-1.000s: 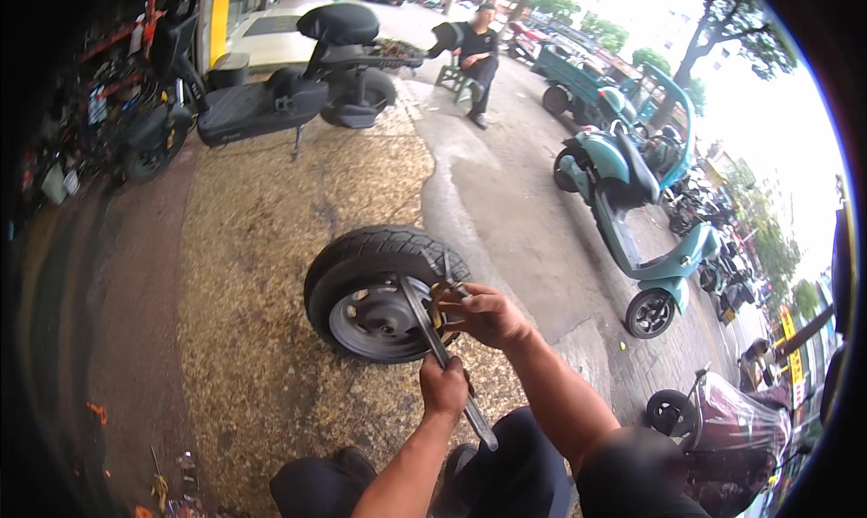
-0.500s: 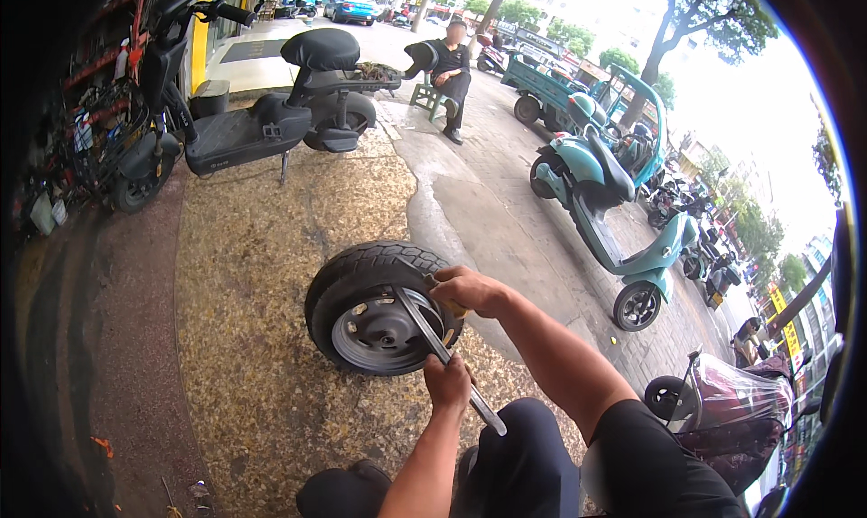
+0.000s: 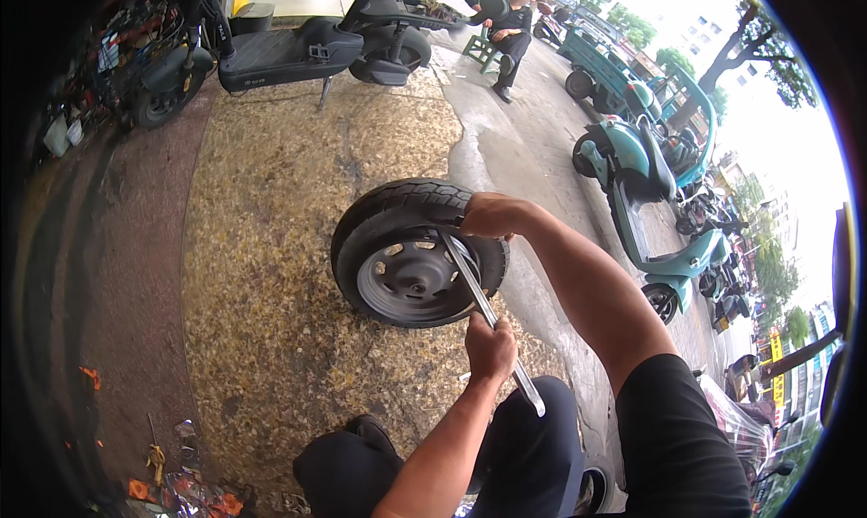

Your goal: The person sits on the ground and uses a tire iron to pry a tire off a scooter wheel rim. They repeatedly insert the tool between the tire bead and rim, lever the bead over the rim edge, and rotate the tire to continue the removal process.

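A small scooter wheel with a black tyre (image 3: 375,215) and a grey metal rim (image 3: 384,288) leans in front of me on the speckled ground. The long silver tyre lever (image 3: 524,382) slants across it, its far end at the inner edge of the tyre. My left hand (image 3: 492,346) is closed round the lever's middle, just below the wheel. Over the wheel's upper right side, my right hand (image 3: 497,215) grips the tyre with curled fingers. Its fingertips are mostly hidden, so a small thing under them could not be seen.
A black electric scooter (image 3: 298,53) stands at the far left. A person (image 3: 510,35) sits on a green stool (image 3: 481,53) beyond the wheel. To the right stands a teal scooter (image 3: 637,170). Scraps of foil and orange litter (image 3: 140,489) lie at the lower left.
My view has tilted down, so the wheel appears higher and farther right. My right hand has turned and lies more over the tyre; my left hand keeps hold of the tyre lever.
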Demonstrator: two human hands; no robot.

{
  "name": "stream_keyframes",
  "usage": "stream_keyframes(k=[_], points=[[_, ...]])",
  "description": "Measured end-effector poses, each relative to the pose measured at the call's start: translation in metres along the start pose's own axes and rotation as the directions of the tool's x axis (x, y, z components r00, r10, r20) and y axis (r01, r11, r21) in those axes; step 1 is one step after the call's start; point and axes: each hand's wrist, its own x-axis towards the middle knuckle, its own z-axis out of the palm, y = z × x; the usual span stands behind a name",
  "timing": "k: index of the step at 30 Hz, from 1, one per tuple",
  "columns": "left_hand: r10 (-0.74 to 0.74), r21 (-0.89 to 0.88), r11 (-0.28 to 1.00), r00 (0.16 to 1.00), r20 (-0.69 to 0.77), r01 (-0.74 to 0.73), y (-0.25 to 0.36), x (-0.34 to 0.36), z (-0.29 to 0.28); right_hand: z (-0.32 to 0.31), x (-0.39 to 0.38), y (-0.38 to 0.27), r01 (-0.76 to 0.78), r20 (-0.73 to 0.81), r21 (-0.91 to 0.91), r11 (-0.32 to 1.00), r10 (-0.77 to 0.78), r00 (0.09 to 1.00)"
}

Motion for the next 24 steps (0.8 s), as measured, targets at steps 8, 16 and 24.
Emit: stream_keyframes(k=[8, 16, 24], points=[[0.089, 0.163, 0.984, 0.994, -0.056, -0.078, 0.006, -0.003, 0.003, -0.002, -0.004, -0.037, 0.002, 0.026, -0.115, 0.993, 0.001, 1.000], [-0.073, 0.097, 0.992, 0.997, -0.038, 0.076, 0.023, -0.012, -0.002, -0.004, 0.002, -0.057, -0.024, 0.058, -0.199, 0.980, 0.036, 0.998], [-0.078, -0.020, 0.997, 0.997, 0.007, 0.078, 0.016, -0.009, -0.009, 0.005, 0.013, -0.047, 0.020, 0.164, -0.243, 0.970, 0.021, 0.986]])
